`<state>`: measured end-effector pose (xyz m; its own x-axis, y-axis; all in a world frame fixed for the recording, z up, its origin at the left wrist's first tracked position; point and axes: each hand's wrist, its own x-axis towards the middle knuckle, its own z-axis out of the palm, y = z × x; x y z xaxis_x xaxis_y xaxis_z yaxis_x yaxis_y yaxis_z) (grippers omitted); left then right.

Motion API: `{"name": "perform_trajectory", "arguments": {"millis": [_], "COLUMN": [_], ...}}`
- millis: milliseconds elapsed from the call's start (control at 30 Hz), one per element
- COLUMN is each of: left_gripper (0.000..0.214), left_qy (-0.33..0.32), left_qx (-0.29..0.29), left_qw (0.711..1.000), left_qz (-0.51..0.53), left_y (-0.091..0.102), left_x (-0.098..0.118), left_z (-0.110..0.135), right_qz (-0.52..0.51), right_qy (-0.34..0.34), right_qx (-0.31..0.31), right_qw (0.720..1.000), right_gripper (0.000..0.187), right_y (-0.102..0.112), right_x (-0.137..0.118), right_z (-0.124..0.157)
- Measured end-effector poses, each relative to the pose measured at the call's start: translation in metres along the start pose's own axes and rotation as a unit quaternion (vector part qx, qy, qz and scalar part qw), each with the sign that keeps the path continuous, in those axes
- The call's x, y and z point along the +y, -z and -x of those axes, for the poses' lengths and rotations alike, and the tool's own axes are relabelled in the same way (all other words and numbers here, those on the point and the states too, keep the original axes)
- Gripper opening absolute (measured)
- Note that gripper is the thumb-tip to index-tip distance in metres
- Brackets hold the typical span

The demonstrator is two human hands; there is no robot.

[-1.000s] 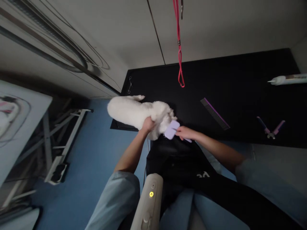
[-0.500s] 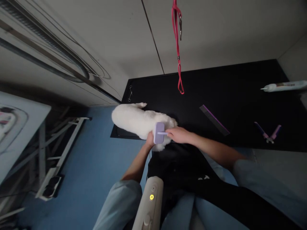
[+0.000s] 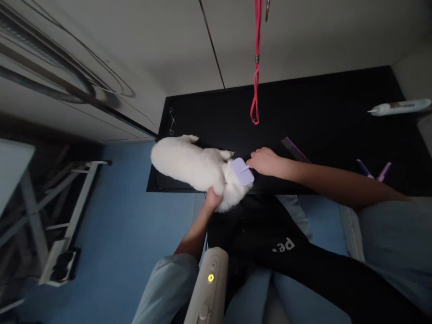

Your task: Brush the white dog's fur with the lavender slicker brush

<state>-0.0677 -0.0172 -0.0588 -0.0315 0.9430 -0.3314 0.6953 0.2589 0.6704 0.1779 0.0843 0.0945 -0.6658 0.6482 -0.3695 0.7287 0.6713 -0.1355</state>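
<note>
Lavender, probably plastic, the flat square-headed brush (image 3: 241, 172) sits back upward against the fur at the head end of a small, fluffy white dog (image 3: 185, 159). My right hand (image 3: 265, 161) is clamped on the far end of the brush's thin handle. My left hand (image 3: 214, 198) is closed on the dog near the neck, at the near edge of the long, flat, matt black table (image 3: 320, 103), though most of those fingers are hidden. The dog is at the table's left end; whether it stands or lies, I cannot tell.

I judge the brushing to be under way rather than finished, since the brush is on the coat. The hair around it is longer and feathery, while the back and rump look short and even, like dense plush. How much of it is already brushed out, I cannot tell.

3 other tools lie out of my grip: a straight metal comb (image 3: 293, 147) with a purple spine, partly hidden by my right forearm (image 3: 334, 180); clippers (image 3: 384, 172) with 2 blue-and-pink handles spread apart; and slim silver scissors (image 3: 173, 120) beyond the dog's rear. A smooth red cord (image 3: 256, 87) hangs in a narrow loop, and a white tube (image 3: 400, 108) with a tapering nozzle is at the table's right end.
</note>
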Motion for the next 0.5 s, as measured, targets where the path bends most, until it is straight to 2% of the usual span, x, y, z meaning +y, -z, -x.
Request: {"name": "perform_trajectory", "arguments": {"millis": [100,233,367,433,500], "left_gripper": [0.037,0.038,0.035,0.036,0.032], "left_qy": [-0.019,-0.034,-0.032,-0.037,-0.034], "left_qx": [-0.015,-0.021,-0.018,-0.020,-0.017], "left_qw": [1.000,0.998,0.997,0.996,0.996], "left_qz": [0.017,0.041,0.060,0.075,0.077], "left_y": [-0.001,0.000,0.003,0.003,0.003], "left_x": [0.002,0.005,0.005,0.005,0.006], "left_z": [-0.002,0.000,0.002,0.002,0.000], "right_qz": [0.029,0.009,-0.002,-0.012,-0.028], "right_qy": [-0.020,-0.061,-0.131,-0.096,-0.025], "right_qx": [0.007,0.013,0.070,0.089,0.091], "right_qw": [0.999,0.998,0.989,0.991,0.995], "right_gripper": [0.032,0.031,0.029,0.029,0.030], "right_y": [-0.002,-0.002,0.003,0.003,-0.002], "right_x": [0.019,0.037,0.033,0.018,0.005], "right_z": [0.005,0.011,0.019,0.021,0.020]}}
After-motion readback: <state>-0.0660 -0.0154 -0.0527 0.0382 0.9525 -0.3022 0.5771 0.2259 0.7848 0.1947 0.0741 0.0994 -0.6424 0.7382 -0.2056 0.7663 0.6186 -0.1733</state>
